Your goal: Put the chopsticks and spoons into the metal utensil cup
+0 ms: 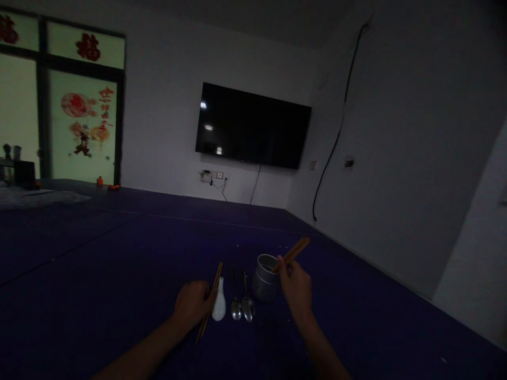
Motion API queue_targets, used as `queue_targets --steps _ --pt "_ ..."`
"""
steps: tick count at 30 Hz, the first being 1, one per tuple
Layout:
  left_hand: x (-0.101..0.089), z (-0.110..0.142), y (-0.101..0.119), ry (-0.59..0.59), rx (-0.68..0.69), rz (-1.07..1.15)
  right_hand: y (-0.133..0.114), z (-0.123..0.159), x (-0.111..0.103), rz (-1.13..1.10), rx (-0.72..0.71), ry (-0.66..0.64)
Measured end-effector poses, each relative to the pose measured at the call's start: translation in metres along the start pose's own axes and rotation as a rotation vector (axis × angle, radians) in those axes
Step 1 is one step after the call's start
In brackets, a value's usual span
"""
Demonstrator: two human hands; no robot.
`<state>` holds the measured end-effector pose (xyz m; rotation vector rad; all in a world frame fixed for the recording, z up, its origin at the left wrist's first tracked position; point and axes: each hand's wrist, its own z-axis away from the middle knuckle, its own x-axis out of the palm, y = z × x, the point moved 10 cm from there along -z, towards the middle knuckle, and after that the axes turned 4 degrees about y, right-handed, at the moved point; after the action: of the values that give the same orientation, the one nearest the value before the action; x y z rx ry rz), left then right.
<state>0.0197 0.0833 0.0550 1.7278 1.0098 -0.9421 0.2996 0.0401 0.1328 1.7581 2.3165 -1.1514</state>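
Observation:
My left hand (193, 302) rests on the mat with curled fingers closed on thin wooden chopsticks (217, 273) that lie slanted. Right beside its fingertips is a white soup spoon (219, 309), bowl toward me. Two metal spoons, one on the left (236, 309) and one on the right (248, 307), lie side by side farther right. A grey metal cup (264, 282) stands upright beyond them. At its right rim my right hand (296, 285) grips a brown wooden utensil (298, 249), tilted with its lower end in the cup's mouth. Its exact kind is unclear.
The dark blue surface (119, 285) spreads wide to the wall, with small white specks near the cup. A television (253, 126) hangs above sockets and cables. Crumpled plastic sheeting (39, 198) lies far left, and small orange objects (100, 181) sit near the decorated door.

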Motion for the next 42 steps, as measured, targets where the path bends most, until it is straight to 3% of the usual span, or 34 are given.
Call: queue_targets --steps 10,18,22,25,28,31,36,42 --pt "0.009 0.000 0.005 -0.052 0.004 0.009 0.006 0.007 0.001 -0.098 0.023 -0.011" --pt "0.012 0.002 0.001 -0.056 0.000 0.031 0.021 0.005 -0.030 0.046 0.156 0.149" --pt "0.010 0.002 0.000 -0.051 -0.004 -0.002 -0.005 0.019 -0.045 0.034 0.024 0.304" --pt "0.008 0.003 -0.001 -0.044 -0.006 -0.019 -0.043 0.042 -0.038 -0.085 -0.245 0.315" --pt "0.003 0.003 -0.003 -0.034 -0.008 -0.045 -0.087 0.074 -0.010 -0.123 -0.567 0.143" --pt "-0.001 0.005 -0.003 -0.030 0.013 -0.091 -0.111 0.098 0.020 -0.107 -0.698 -0.059" --pt "-0.008 0.007 0.001 -0.020 0.036 -0.149 -0.114 0.103 0.047 -0.107 -0.646 -0.279" --pt "-0.010 0.008 0.015 -0.042 0.124 -0.211 -0.105 0.091 0.053 -0.117 -0.574 -0.324"
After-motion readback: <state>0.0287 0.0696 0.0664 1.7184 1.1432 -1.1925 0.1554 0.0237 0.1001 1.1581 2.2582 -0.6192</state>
